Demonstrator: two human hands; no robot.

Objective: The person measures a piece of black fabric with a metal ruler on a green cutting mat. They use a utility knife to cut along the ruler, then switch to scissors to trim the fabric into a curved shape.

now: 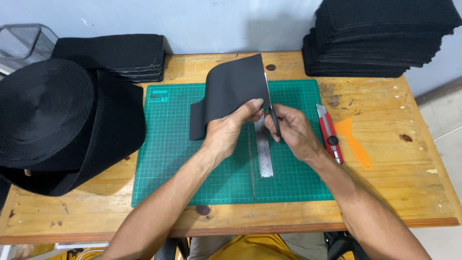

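Now the left hand [226,132] is gripping a black sheet [231,91] and the right hand [293,132] is pinching scissors [273,115]. Both are hovering over the green cutting mat [178,159] on a wooden table [385,183], a black roll [48,120] lying at nine o'clock.

I see a worn wooden table [414,159] with knots and stains, its far edge against a pale blue-grey wall [216,21]. On the right, light floor [445,120] shows beside a dark skirting strip [438,90]. Lighting is even.
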